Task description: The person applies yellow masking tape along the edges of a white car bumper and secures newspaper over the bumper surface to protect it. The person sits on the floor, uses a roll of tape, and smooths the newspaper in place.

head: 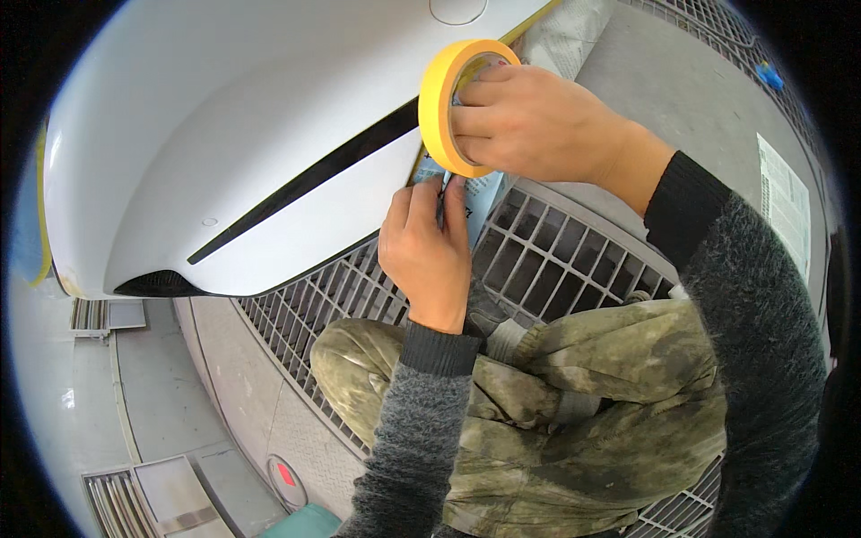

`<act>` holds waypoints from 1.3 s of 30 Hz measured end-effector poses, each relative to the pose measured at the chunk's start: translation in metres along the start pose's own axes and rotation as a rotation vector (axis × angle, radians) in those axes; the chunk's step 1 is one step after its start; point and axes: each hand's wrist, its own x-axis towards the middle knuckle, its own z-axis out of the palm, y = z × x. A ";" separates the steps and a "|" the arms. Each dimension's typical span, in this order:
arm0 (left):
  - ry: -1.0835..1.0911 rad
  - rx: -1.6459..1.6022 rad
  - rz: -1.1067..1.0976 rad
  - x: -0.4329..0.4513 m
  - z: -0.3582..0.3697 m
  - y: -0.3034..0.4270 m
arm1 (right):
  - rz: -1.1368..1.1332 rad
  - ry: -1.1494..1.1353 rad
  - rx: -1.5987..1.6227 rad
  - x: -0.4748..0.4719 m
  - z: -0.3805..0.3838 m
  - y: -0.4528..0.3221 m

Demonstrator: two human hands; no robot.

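Note:
A roll of yellow masking tape (437, 107) hangs on my right hand (531, 121), whose fingers reach through its core. The roll is against or just in front of the white car bumper (303, 60), at the end of its black trim strip (316, 171). Just below the roll, my left hand (430, 249) pinches an edge of blue printed masking paper (483, 202) between thumb and fingers. That paper lies along the bumper's side edge, partly hidden behind both hands.
Steel floor grating (551, 249) runs under the bumper and my camouflage-clad legs (592, 430). More printed paper (565, 40) covers the area beyond the roll. A printed sheet (783, 195) lies at the right, and a blue scrap (769, 76) at the upper right. Louvred panels (118, 504) stand lower left.

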 end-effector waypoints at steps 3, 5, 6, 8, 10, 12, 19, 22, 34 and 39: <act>-0.008 0.033 0.018 -0.003 -0.006 -0.005 | -0.027 0.033 -0.005 -0.002 0.001 0.002; -0.020 0.051 0.008 -0.008 -0.010 -0.008 | 0.003 0.051 0.041 -0.004 0.003 -0.002; -0.023 0.051 -0.006 -0.011 -0.012 -0.010 | 0.017 0.056 0.056 -0.005 0.003 -0.004; -0.025 0.050 -0.014 -0.018 -0.015 -0.014 | -0.003 0.049 0.058 -0.005 0.004 -0.011; -0.020 0.055 -0.007 -0.025 -0.017 -0.018 | -0.007 0.039 0.056 -0.003 0.007 -0.019; -0.067 0.082 -0.053 -0.032 -0.020 -0.021 | 0.000 0.025 0.044 0.000 0.010 -0.025; -0.218 0.136 -0.132 -0.051 -0.039 -0.026 | -0.003 -0.025 0.195 0.006 0.018 -0.052; -0.271 0.120 -0.139 -0.054 -0.048 -0.028 | -0.008 -0.023 0.268 0.009 0.023 -0.072; -0.252 0.199 -0.166 -0.045 -0.165 -0.072 | 0.753 0.202 0.929 0.031 0.010 -0.240; -0.584 0.083 -0.099 -0.079 -0.191 -0.090 | 1.257 0.280 1.574 0.062 -0.009 -0.266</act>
